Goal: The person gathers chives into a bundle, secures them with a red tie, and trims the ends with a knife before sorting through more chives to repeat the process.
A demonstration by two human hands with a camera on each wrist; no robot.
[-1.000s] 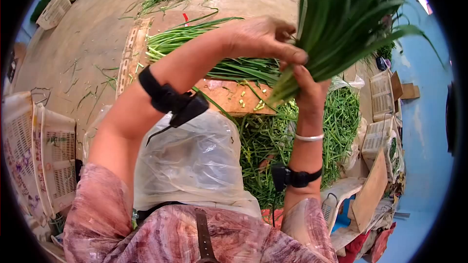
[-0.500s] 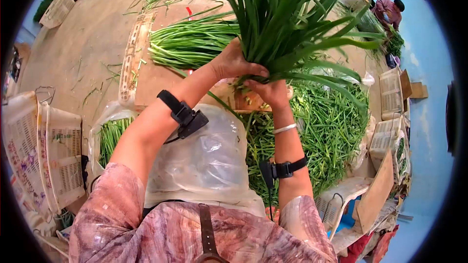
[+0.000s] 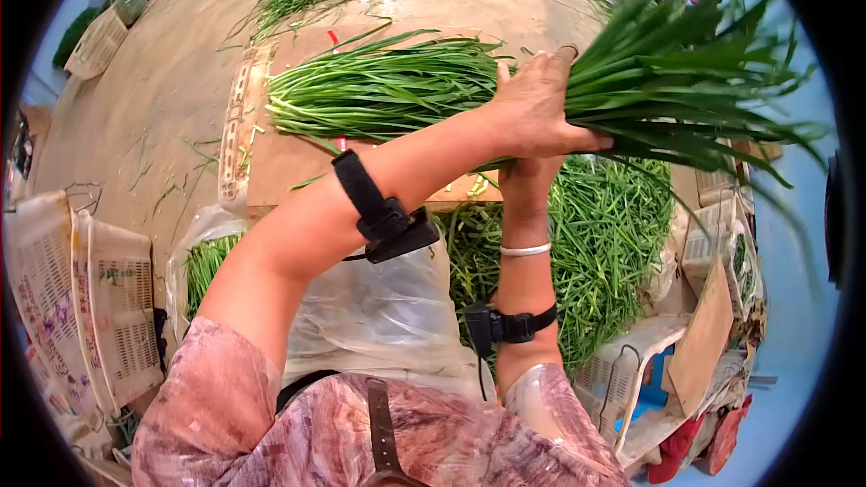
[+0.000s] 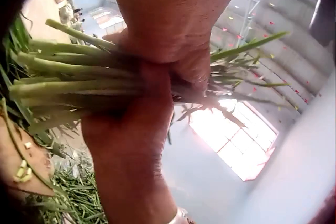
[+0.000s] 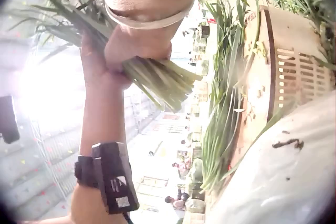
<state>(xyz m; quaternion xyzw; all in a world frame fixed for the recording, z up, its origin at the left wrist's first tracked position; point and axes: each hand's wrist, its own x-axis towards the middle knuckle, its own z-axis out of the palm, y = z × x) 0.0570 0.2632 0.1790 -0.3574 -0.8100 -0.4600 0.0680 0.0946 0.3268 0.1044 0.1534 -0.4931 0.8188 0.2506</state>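
Two hands (image 3: 539,110) around one green bunch (image 3: 672,81)

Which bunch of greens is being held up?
The upper bunch, gripped by the left hand and right hand; the paler-stemmed bunch lies on the board.

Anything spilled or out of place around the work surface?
Loose greens lie strewn on the floor beyond the work surface, unlike the aligned stalks on it. Short cut bits are scattered near its edge.
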